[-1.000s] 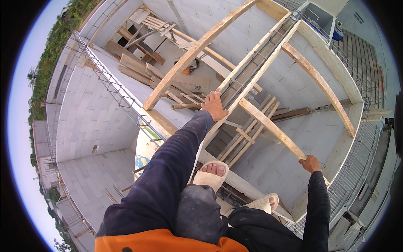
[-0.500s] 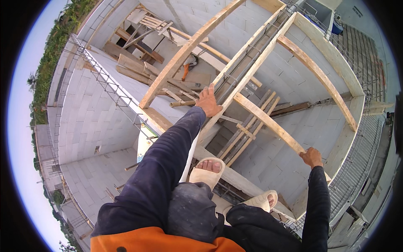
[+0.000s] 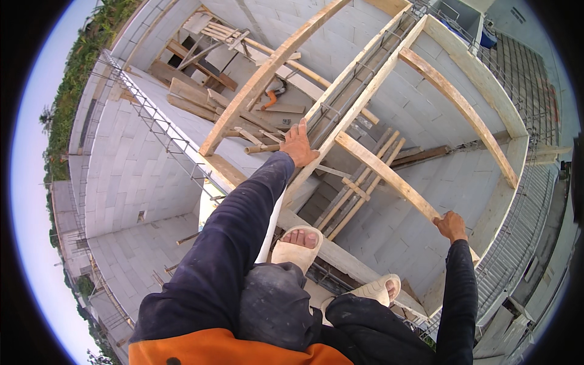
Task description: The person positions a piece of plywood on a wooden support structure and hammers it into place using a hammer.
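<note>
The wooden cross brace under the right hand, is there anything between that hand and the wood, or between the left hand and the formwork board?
Nothing visible is in the way. The right hand already grips the cross brace near its lower end, and the left hand rests flat on the formwork board beside the rebar cage.

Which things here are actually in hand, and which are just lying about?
In hand:
- left hand resting on the timber formwork beam with rebar inside
- right hand gripping the diagonal wooden brace

Lying about:
- loose planks on the block wall top
- wooden ladder below
- orange tool
</note>
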The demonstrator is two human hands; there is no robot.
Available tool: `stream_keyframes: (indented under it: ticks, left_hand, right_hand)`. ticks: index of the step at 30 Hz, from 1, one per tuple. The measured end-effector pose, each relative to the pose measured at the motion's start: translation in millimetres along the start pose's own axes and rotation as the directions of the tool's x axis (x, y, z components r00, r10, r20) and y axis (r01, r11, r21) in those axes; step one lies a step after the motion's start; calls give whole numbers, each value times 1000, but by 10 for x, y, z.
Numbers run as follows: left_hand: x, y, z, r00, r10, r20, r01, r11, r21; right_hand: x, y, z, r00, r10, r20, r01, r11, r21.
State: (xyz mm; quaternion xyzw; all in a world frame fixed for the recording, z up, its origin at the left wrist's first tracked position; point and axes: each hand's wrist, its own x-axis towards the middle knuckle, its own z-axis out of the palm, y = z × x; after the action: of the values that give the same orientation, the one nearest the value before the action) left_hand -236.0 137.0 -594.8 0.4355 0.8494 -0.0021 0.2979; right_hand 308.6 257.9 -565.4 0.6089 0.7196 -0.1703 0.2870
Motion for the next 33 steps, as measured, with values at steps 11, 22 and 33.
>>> stream_keyframes:
  ticks: [11,22,33]
  left_hand:
    - [-19,-13,-1,1000,18,-14,-19,1000,-12]
    - [-6,-1,-1,1000,4,-2,-4,1000,16]
    - [4,0,-27,1000,10,21,-11,1000,18]
  right_hand:
    - [7,-18,0,1000,5,12,-5,1000,-25]
    - [26,-18,7,999,31,11,-31,1000,-3]
    - [-2,-22,-16,1000,12,1,-12,1000,22]
